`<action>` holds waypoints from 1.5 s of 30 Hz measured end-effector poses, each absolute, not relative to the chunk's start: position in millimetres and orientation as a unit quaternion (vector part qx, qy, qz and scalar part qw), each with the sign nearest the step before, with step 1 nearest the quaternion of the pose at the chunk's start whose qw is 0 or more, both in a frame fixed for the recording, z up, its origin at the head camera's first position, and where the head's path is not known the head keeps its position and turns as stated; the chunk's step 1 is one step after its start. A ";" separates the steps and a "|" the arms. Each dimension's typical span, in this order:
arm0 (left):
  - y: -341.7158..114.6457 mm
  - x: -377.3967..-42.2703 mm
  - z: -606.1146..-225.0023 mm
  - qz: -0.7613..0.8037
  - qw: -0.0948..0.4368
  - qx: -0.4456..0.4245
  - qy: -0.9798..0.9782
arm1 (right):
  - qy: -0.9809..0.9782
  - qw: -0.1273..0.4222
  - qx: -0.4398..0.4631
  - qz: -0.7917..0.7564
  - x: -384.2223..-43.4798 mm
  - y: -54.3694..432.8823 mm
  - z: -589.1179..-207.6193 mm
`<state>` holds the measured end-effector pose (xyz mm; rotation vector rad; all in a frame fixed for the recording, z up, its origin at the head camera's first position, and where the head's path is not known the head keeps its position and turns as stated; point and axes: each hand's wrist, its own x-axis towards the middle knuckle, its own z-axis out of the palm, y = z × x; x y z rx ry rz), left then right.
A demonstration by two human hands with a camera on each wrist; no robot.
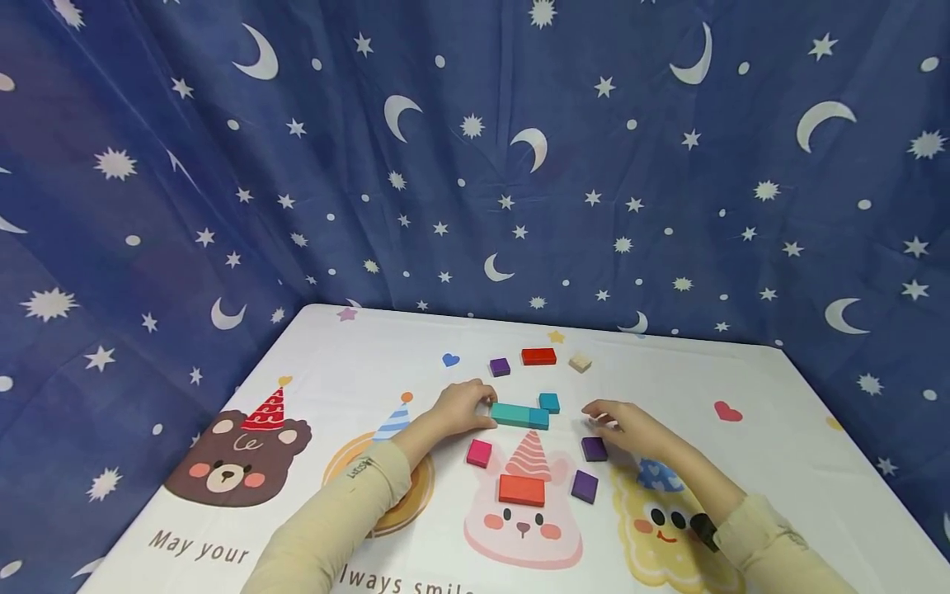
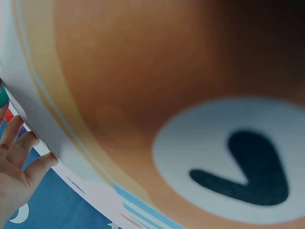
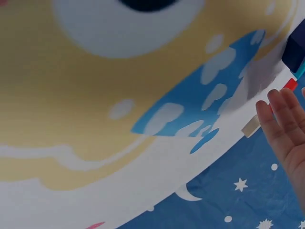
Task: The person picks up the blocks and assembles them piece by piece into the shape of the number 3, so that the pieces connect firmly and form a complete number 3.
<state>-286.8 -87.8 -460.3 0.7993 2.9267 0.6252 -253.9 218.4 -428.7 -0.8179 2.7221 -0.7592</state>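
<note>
My left hand [image 1: 462,407] pinches the left end of a long teal block [image 1: 512,414] between thumb and fingers. A blue block [image 1: 538,419] sits end to end with it on the right, and a small blue block [image 1: 549,402] lies just behind. In the left wrist view, a bit of the teal block [image 2: 3,97] shows at the left edge beside the fingers [image 2: 28,143]. To the right, my right hand [image 1: 629,426] hovers with loosely extended fingers and holds nothing. Nearest to it is a dark purple block [image 1: 594,449], also partly seen in the right wrist view.
Behind lie a purple block [image 1: 500,367], a red block [image 1: 538,356] and a cream block [image 1: 580,363]. Nearer are a pink block [image 1: 478,453], an orange-red block [image 1: 522,490] and another purple block [image 1: 585,486]. A starry blue curtain [image 1: 475,165] hangs behind the printed white tablecloth [image 1: 386,346].
</note>
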 end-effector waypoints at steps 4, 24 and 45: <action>-89.4 -285.8 -459.4 0.208 0.022 0.256 0.944 | 0.920 0.091 -0.285 -0.254 -249.4 222.2 -428.7; -85.1 -278.1 -454.0 0.190 0.035 0.238 0.952 | 0.910 0.092 -0.328 -0.237 -227.1 249.3 -433.9; -84.7 -280.1 -454.0 0.184 0.025 0.239 0.953 | 0.926 0.077 -0.298 -0.217 -229.4 242.7 -447.6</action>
